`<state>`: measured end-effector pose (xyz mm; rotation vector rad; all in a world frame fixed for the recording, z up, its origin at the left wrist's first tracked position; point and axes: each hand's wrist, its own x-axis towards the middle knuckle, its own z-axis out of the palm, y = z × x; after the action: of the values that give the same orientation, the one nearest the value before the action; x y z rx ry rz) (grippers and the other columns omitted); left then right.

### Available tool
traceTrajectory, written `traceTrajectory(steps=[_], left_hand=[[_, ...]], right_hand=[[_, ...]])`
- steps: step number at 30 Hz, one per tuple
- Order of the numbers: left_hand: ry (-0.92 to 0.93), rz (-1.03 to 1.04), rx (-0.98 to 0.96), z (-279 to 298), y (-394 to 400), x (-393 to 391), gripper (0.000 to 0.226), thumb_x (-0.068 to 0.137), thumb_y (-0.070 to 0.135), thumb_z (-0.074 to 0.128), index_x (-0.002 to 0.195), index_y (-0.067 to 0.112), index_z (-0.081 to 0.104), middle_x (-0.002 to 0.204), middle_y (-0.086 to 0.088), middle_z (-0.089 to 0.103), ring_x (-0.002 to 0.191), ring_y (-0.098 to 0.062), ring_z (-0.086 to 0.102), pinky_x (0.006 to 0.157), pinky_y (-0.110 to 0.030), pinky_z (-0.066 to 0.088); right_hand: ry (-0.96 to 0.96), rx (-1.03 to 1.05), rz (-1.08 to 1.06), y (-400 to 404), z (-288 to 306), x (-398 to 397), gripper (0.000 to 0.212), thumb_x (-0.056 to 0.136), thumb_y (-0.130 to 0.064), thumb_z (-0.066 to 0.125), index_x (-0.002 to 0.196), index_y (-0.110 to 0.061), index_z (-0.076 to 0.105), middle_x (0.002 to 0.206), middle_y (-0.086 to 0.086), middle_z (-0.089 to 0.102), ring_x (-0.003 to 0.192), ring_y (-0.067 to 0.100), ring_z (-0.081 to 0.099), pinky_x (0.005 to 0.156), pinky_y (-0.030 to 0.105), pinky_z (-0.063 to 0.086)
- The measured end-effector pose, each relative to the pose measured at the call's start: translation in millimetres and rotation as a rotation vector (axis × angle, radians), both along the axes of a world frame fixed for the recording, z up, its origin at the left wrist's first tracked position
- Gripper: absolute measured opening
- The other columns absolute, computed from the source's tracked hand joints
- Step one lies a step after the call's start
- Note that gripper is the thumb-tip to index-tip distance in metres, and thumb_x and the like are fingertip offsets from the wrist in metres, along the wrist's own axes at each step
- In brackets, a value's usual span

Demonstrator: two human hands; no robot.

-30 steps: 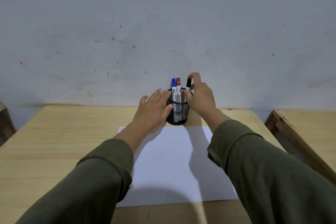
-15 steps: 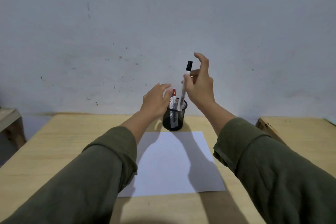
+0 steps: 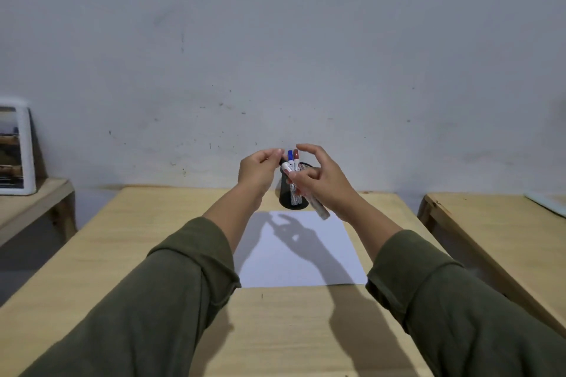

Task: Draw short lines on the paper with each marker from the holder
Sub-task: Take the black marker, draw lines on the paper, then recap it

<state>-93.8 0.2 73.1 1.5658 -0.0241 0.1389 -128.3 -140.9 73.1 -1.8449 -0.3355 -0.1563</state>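
A white sheet of paper (image 3: 294, 266) lies on the wooden table, blank. Behind it stands a black mesh holder (image 3: 286, 197) with a blue-capped marker (image 3: 290, 156) and a red-capped marker (image 3: 296, 157) upright in it. Both hands hover above the holder, holding a black-capped marker (image 3: 320, 208) between them, tilted down to the right. My right hand (image 3: 324, 184) grips the white barrel. My left hand (image 3: 258, 171) pinches the black cap end.
The wooden table (image 3: 153, 254) runs to the wall. A second wooden table (image 3: 496, 239) stands to the right and a low bench (image 3: 33, 202) to the left with a white-framed picture (image 3: 15, 150) leaning on the wall.
My right hand lifted the black-capped marker out of the holder and tilted it. My left hand left the holder and took hold of the cap end.
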Motion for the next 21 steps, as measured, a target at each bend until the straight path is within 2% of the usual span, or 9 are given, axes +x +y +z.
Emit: traceTrajectory(steps=[2, 4, 8, 12, 16, 19, 21], left_hand=[[0.047, 0.104, -0.026, -1.3, 5.9, -1.8, 0.019, 0.089, 0.034, 0.057, 0.075, 0.025, 0.067, 0.1, 0.0, 0.068, 0.108, -0.019, 0.059, 0.085, -0.03, 0.041], [0.098, 0.198, -0.071, -0.4, 12.0, -4.6, 0.022, 0.088, 0.038, 0.059, 0.086, 0.019, 0.069, 0.109, -0.005, 0.067, 0.109, -0.02, 0.057, 0.083, -0.029, 0.039], [0.135, 0.264, -0.119, 2.5, 19.5, -11.1, 0.03, 0.085, 0.046, 0.06, 0.089, 0.017, 0.065, 0.099, 0.001, 0.067, 0.101, -0.019, 0.056, 0.081, -0.028, 0.036], [0.108, 0.204, -0.116, 5.9, 14.8, -15.8, 0.031, 0.081, 0.05, 0.063, 0.082, 0.019, 0.065, 0.092, 0.006, 0.069, 0.106, -0.018, 0.059, 0.084, -0.028, 0.039], [0.054, 0.131, -0.102, 11.3, 7.7, -18.3, 0.027, 0.082, 0.047, 0.063, 0.081, 0.02, 0.063, 0.088, 0.005, 0.067, 0.1, -0.014, 0.058, 0.095, -0.035, 0.043], [0.02, 0.019, -0.161, 12.6, 6.9, -21.6, 0.015, 0.089, 0.038, 0.058, 0.083, 0.025, 0.063, 0.094, 0.007, 0.065, 0.1, -0.009, 0.057, 0.088, -0.03, 0.04], [0.013, -0.097, -0.231, 11.5, 6.3, -22.7, 0.011, 0.093, 0.031, 0.052, 0.091, 0.029, 0.063, 0.098, 0.013, 0.065, 0.104, -0.004, 0.056, 0.086, -0.029, 0.036]], right_hand=[[0.044, 0.003, 0.047, -2.0, 4.2, -6.7, 0.049, 0.083, -0.018, 0.067, 0.127, -0.027, 0.048, 0.082, 0.015, 0.073, 0.069, 0.016, 0.064, 0.082, 0.036, 0.052], [0.097, 0.081, 0.104, -4.0, 7.7, -10.8, 0.047, 0.082, -0.017, 0.07, 0.125, -0.021, 0.053, 0.084, 0.014, 0.071, 0.069, 0.02, 0.062, 0.078, 0.035, 0.052], [0.14, 0.35, 0.143, -3.3, 8.2, -13.0, 0.037, 0.086, -0.012, 0.065, 0.121, -0.011, 0.057, 0.092, 0.016, 0.067, 0.065, 0.016, 0.065, 0.074, 0.027, 0.053], [0.142, 0.5, 0.126, 4.7, 3.9, -12.7, 0.021, 0.088, -0.016, 0.062, 0.109, -0.014, 0.063, 0.087, 0.011, 0.067, 0.07, 0.015, 0.066, 0.078, 0.027, 0.054], [0.156, 0.621, 0.107, 11.6, 3.8, -13.5, 0.014, 0.093, -0.021, 0.055, 0.101, -0.013, 0.064, 0.08, 0.007, 0.068, 0.066, 0.013, 0.066, 0.066, 0.021, 0.053], [0.159, 0.736, 0.108, 10.7, 5.8, -13.4, 0.013, 0.095, -0.018, 0.052, 0.094, -0.015, 0.064, 0.07, 0.002, 0.07, 0.062, 0.012, 0.065, 0.061, 0.02, 0.052], [0.164, 0.781, 0.12, 8.8, 6.7, -13.8, 0.014, 0.095, -0.018, 0.051, 0.092, -0.015, 0.064, 0.068, 0.001, 0.07, 0.061, 0.011, 0.065, 0.064, 0.021, 0.052]])
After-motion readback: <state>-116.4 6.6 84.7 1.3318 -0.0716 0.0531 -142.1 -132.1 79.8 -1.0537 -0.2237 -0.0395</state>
